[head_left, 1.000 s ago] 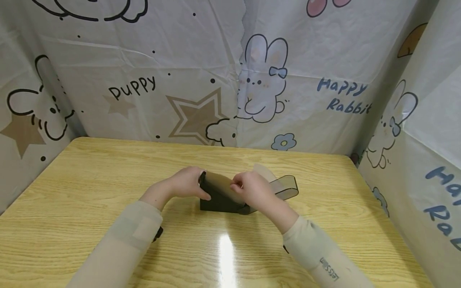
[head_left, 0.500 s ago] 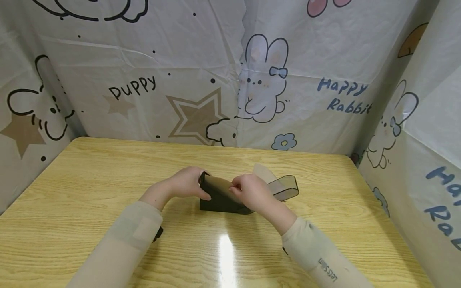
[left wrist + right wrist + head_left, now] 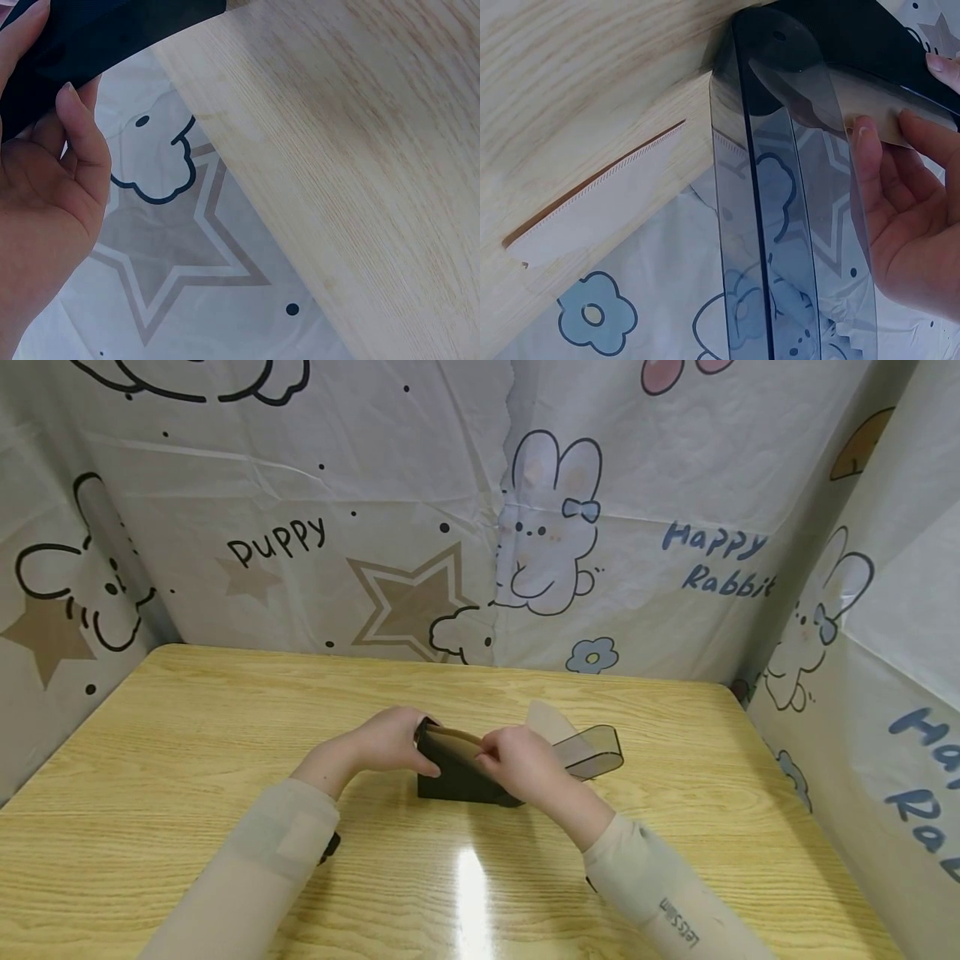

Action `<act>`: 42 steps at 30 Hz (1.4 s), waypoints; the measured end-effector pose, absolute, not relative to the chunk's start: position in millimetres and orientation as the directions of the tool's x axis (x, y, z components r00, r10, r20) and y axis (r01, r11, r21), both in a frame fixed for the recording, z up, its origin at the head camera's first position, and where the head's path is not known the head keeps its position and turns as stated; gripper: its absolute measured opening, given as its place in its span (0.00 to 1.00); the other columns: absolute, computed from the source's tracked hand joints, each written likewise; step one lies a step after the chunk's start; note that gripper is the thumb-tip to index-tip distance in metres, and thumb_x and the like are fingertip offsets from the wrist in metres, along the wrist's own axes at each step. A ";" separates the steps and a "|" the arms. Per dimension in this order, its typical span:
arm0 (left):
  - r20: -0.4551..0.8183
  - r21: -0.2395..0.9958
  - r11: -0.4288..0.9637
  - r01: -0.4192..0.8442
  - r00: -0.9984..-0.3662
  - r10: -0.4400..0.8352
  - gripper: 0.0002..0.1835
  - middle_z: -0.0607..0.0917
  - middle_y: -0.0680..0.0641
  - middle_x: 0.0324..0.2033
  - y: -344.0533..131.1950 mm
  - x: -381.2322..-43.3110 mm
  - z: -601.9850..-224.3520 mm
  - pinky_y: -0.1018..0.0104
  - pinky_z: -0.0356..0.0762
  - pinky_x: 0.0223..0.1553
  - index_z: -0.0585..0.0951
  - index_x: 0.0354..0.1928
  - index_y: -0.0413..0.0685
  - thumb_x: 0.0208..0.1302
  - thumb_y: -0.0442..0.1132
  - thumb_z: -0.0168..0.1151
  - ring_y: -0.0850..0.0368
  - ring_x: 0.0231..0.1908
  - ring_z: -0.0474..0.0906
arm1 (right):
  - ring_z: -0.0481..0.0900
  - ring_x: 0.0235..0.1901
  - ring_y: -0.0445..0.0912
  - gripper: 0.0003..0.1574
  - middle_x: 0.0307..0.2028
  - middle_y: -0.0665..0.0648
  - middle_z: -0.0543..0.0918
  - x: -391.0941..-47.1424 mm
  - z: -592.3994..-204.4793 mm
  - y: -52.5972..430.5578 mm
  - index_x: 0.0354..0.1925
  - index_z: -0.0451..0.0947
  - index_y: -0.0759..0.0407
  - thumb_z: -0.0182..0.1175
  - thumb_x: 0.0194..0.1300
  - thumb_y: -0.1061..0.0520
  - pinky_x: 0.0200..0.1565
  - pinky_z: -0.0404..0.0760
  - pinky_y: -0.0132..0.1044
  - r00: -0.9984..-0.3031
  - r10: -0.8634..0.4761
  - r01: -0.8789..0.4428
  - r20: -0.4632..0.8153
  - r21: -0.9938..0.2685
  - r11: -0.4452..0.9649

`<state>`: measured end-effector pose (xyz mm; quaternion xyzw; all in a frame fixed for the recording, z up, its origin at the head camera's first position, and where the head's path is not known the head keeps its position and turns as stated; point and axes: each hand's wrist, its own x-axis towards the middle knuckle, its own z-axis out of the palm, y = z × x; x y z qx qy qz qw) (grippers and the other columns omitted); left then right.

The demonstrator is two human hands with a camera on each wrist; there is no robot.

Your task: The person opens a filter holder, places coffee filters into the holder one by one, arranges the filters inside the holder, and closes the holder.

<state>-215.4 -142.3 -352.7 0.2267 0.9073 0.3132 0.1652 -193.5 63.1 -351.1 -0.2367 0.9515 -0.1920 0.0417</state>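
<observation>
A black filter holder [image 3: 457, 779] stands on the table, its clear smoky lid [image 3: 597, 750] swung out to the right. My left hand [image 3: 386, 740] grips the holder's tall left end, thumb on the near side and fingers behind. Brown cone coffee filters [image 3: 454, 737] sit inside the holder, their upper edge showing along its open top. With thumb and curled fingers, my right hand [image 3: 522, 762] pinches coffee filter paper at the opening; in the right wrist view the paper [image 3: 877, 112] shows between holder and fingertips. The holder's lower right end is partly hidden behind that hand.
A loose coffee filter [image 3: 604, 199] with a crimped edge lies on the wooden table [image 3: 225, 735] behind the lid. Printed cloth [image 3: 420, 510] hangs around the table's back and sides. The open lid sticks out beyond my right hand.
My right hand has shifted slightly down at the holder's opening, and the filters' edge has pulled away from the holder's near wall. My left hand and the holder have stayed in place.
</observation>
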 end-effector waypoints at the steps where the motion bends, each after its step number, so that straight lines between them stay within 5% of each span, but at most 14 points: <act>1: -0.160 0.644 0.702 0.305 -0.843 0.513 0.15 0.83 0.52 0.34 -142.1 -215.2 -352.4 0.66 0.74 0.37 0.82 0.38 0.48 0.47 0.39 0.73 0.61 0.31 0.75 | 0.69 0.18 0.39 0.10 0.20 0.49 0.78 -193.4 -351.0 63.0 0.29 0.83 0.58 0.59 0.64 0.55 0.24 0.68 0.31 -0.884 -0.467 -0.436 0.011 -0.383 0.814; 14: -0.161 0.654 0.693 0.303 -0.840 0.519 0.12 0.82 0.52 0.31 -141.7 -214.8 -351.8 0.66 0.73 0.35 0.81 0.34 0.48 0.47 0.39 0.72 0.61 0.28 0.72 | 0.77 0.27 0.43 0.08 0.29 0.52 0.83 -193.2 -346.4 66.1 0.33 0.82 0.56 0.59 0.64 0.54 0.31 0.76 0.36 -0.897 -0.443 -0.409 -0.017 -0.350 0.843; 18: -0.166 0.644 0.702 0.302 -0.841 0.515 0.17 0.84 0.50 0.38 -142.4 -214.5 -352.6 0.62 0.76 0.41 0.82 0.43 0.47 0.48 0.40 0.72 0.59 0.35 0.76 | 0.81 0.36 0.46 0.09 0.37 0.53 0.84 -191.4 -331.6 73.8 0.39 0.82 0.55 0.59 0.64 0.53 0.39 0.79 0.40 -0.917 -0.398 -0.379 0.016 -0.341 0.860; 23: -0.169 0.636 0.711 0.301 -0.844 0.509 0.23 0.82 0.48 0.44 -143.9 -213.9 -352.5 0.59 0.76 0.46 0.80 0.50 0.46 0.49 0.41 0.72 0.57 0.41 0.76 | 0.79 0.33 0.44 0.11 0.36 0.52 0.85 -191.2 -303.4 94.4 0.41 0.81 0.55 0.57 0.65 0.52 0.35 0.77 0.38 -0.939 -0.320 -0.343 0.125 -0.364 0.866; 30: -0.165 0.651 0.692 0.311 -0.832 0.530 0.10 0.78 0.51 0.27 -144.0 -215.5 -353.5 0.65 0.70 0.34 0.79 0.32 0.49 0.50 0.40 0.71 0.59 0.27 0.69 | 0.79 0.40 0.52 0.15 0.40 0.58 0.83 -202.9 -279.4 137.0 0.46 0.79 0.59 0.54 0.67 0.52 0.39 0.76 0.45 -0.958 -0.179 -0.264 0.226 -0.437 0.860; 42: -0.154 0.653 0.687 0.320 -0.832 0.533 0.10 0.78 0.52 0.26 -143.8 -215.3 -353.7 0.66 0.70 0.34 0.78 0.29 0.49 0.49 0.39 0.72 0.60 0.27 0.68 | 0.77 0.45 0.59 0.21 0.47 0.67 0.80 -231.6 -306.0 191.0 0.53 0.74 0.66 0.48 0.70 0.54 0.43 0.75 0.49 -0.994 -0.045 -0.085 0.095 -0.474 0.876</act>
